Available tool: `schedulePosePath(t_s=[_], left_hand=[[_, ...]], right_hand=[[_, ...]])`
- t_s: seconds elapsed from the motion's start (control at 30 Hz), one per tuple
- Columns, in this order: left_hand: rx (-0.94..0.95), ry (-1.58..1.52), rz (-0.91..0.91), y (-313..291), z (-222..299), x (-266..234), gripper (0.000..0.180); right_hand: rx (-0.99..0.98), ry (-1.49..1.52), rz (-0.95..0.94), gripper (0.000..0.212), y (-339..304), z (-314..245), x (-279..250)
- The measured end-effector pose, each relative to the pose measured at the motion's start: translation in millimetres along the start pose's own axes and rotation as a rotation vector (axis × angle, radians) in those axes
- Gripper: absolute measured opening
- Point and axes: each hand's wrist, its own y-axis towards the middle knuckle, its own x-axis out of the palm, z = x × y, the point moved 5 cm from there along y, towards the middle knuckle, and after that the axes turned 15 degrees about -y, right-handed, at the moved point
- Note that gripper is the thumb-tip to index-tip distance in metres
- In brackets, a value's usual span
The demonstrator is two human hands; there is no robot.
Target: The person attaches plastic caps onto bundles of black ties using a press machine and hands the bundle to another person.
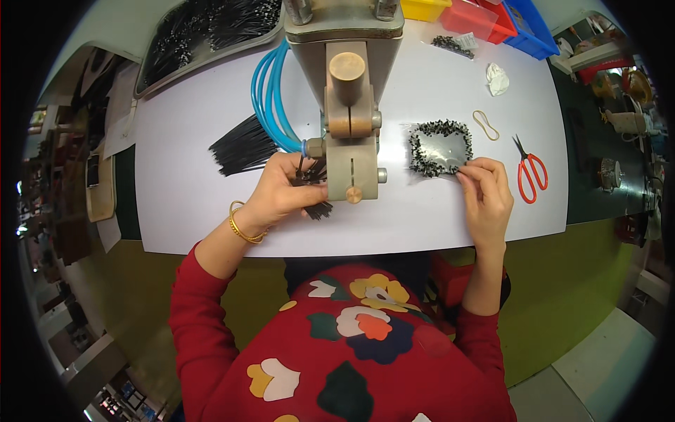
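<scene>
Now the left hand [281,193] pinches a small bunch of thin black wires [318,188] right beside the metal press [351,133]. The right hand [486,193] seems to pick one tiny piece from the ring-shaped pile of small parts [440,148]. Fingers sit close to the press, so they could get nipped, and loose wires could slip.
</scene>
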Motion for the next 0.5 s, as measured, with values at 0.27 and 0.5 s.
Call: schedulePosePath(t_s=[0.27, 0.5], left_hand=[[0.078, 0.046, 0.025, 4, -1, 3, 0.018], [-0.082, 0.042, 0.122, 2, -2, -2, 0.013]], right_hand=[[0.112, 0.134, 0.094, 0.006, -7, 5, -7], [0.122, 0.32, 0.08, 0.004, -10, -13, -3]])
